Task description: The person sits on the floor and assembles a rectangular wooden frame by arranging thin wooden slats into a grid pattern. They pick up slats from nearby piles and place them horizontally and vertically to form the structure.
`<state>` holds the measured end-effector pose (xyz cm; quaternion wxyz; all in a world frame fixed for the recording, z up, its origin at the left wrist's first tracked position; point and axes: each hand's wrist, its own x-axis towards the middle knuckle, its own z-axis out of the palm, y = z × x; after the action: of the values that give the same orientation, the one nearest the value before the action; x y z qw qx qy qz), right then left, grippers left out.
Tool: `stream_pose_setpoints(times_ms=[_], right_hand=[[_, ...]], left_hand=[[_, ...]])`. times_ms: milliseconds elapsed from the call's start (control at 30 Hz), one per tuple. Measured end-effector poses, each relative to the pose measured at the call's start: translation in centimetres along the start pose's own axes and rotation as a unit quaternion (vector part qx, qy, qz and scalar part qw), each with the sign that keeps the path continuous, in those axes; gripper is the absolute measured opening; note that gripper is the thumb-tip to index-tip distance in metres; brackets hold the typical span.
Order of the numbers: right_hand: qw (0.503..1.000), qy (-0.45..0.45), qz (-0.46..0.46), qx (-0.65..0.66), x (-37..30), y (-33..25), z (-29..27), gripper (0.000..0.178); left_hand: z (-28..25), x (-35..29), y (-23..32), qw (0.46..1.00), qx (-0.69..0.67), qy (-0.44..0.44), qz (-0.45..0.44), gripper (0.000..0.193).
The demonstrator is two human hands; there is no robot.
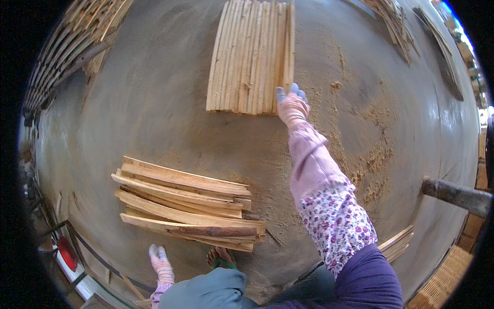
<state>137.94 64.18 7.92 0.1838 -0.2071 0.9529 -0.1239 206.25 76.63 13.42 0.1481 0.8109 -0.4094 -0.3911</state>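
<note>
My right hand [293, 104], in a striped glove with blue-grey fingertips, reaches far forward. Its thumb and fingers close around the near end of a wooden strip [290, 46]. That strip lies along the right edge of a row of pale wooden strips [242, 62], laid side by side on the floor. Low at the left, my left hand [160, 261] wears a similar glove and holds nothing, its fingers stretched out. Just beyond it lies a loose pile of rough wooden slats [185, 198], some with dark bark edges, lying crosswise in front of my foot.
Sawdust [373, 165] is scattered over the concrete floor [154, 103]. More strips lean in a rack [67, 46] at the far left, and loose slats [391, 26] lie at the far right. A dark post [455, 195] juts in from the right, near stacked wood [445, 278].
</note>
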Motion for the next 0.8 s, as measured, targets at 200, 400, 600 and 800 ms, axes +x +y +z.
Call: stream_pose_setpoints(times_ms=[200,400,600,800], right_hand=[[0.998,0.04,-0.039,0.002,3.3,2.8,-1.4,0.058],[0.871,-0.161,-0.463,0.027,-14.2,-6.7,3.4,0.08],[0.817,-0.389,-0.399,-0.148,-27.1,-12.1,6.2,0.123],[0.731,-0.623,-0.276,-0.036,-25.5,-11.6,8.5,0.119]], left_hand=[[4.3,-0.1,-1.0,0.882,-0.248,-0.336,-0.218,0.096],[9.4,-2.6,8.8,0.884,-0.315,-0.21,-0.274,0.119],[10.7,-2.7,9.5,0.919,-0.296,-0.152,-0.213,0.126],[11.4,-2.1,6.6,0.899,-0.37,-0.172,-0.161,0.111]])
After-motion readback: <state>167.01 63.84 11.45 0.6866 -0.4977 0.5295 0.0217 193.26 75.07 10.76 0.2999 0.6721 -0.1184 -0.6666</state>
